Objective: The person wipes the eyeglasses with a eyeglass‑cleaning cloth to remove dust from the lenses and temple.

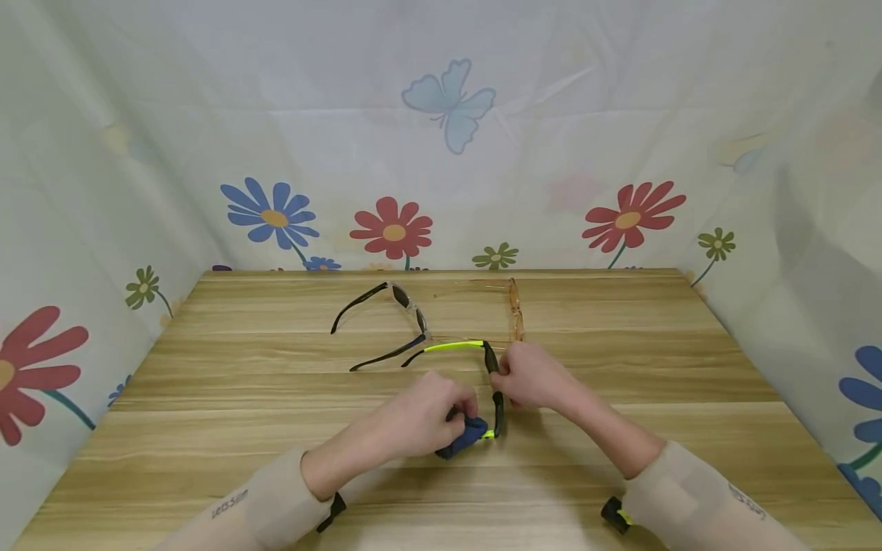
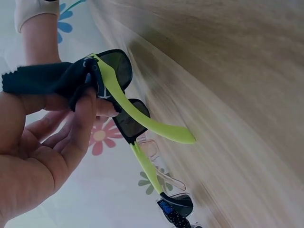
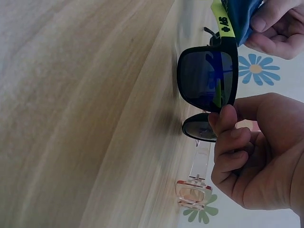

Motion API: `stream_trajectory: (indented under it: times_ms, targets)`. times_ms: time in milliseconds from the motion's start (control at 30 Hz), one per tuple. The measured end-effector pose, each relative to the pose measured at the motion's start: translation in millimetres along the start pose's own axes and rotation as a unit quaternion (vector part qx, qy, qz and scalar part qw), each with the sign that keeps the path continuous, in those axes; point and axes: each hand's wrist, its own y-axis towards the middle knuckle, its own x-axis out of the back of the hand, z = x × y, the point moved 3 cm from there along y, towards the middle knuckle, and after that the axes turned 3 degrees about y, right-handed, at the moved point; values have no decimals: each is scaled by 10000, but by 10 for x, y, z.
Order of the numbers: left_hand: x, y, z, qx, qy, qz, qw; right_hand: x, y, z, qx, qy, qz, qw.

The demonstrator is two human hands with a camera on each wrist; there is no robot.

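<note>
Black sunglasses (image 1: 499, 417) with lime-yellow temples are held above the wooden table, lenses toward the right. My right hand (image 1: 532, 375) pinches them at the bridge between thumb and fingers; the right wrist view shows a dark bluish lens (image 3: 204, 78) beside the fingertips. In my left hand (image 1: 429, 413) is a dark blue cloth (image 1: 463, 439), pinched against the hinge end of the near temple. Seen from the left wrist, the cloth (image 2: 45, 80) bunches at that hinge, and the yellow temple (image 2: 142, 118) sticks out past it. Cloth and fingers hide part of the hinge.
Behind lie sunglasses with a clear front and black temples (image 1: 377, 360), left of centre. Clear, peach-tinted glasses (image 1: 515, 306) rest further back, their near temple close to the held pair. A flower-printed curtain (image 1: 441, 184) encloses the wooden table (image 1: 241, 383) at the back and sides.
</note>
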Motion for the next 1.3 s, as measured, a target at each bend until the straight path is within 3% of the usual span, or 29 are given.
stream_trajectory:
  times_ms: [100,267,600,767,1033,1300]
  targets:
    - [-2,-5,4,-34,119,13,9999,-8,5,-3,58,-37,-74,9999]
    - [-18,-18,-17,-82,691,105,9975,-14,6,-1,127,-36,-224,9997]
    - [-100,3,-64,179,1801,198,9833,-32,15,1,138,-9,-285,9995]
    - [-176,52,-101,53,1988,308,9795,-48,20,2,243,24,-374,9990]
    - [-280,105,-109,5,2116,218,9771,-83,29,20,592,-7,-690,9959]
    - [-294,96,-123,-28,2308,179,9728,-76,28,24,605,-93,-625,9962]
